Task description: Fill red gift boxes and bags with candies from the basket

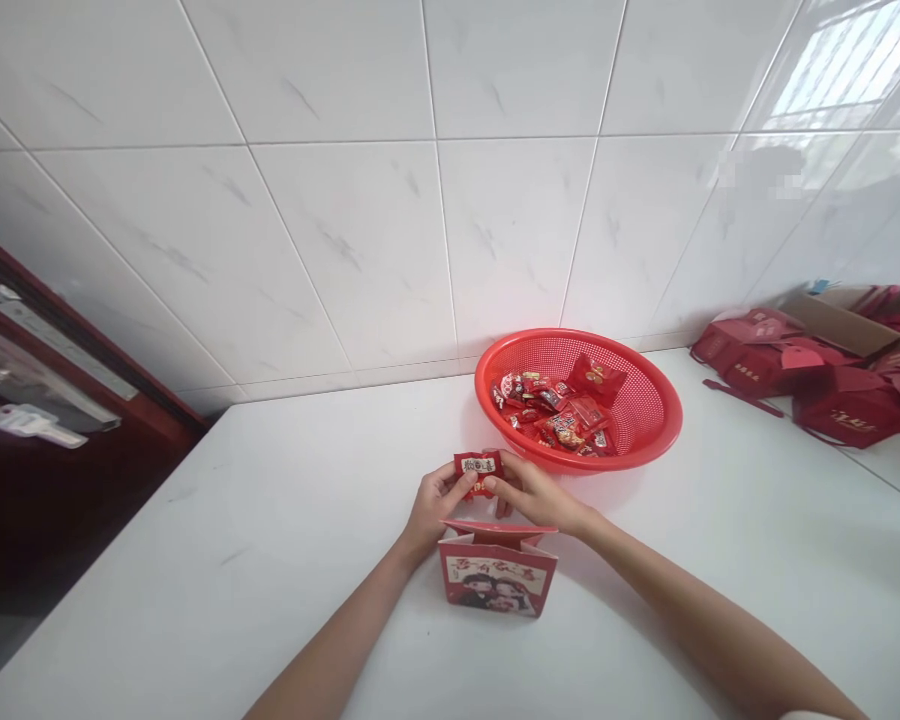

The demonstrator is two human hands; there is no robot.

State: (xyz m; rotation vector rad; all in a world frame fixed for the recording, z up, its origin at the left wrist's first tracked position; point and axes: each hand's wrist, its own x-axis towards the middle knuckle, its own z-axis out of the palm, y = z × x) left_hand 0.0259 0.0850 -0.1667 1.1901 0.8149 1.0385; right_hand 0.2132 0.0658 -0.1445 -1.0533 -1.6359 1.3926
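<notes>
Both hands full of little red packets, right by the basket

So the left hand and right hand are both pinched closed on small red wrapped packets, thumbs on the front, just off the near-left side of the red plastic mesh basket. The red-and-white paper box with a cartoon couple is upright, nearer the wearer than the basket and a bit left, top gaping. I'd call it partway: box open, packets in hand but outside it, plenty more glossy red packets in the basket. Can't tell what's inside the box. Dark red ribboned cartons sit right of the basket.
</notes>
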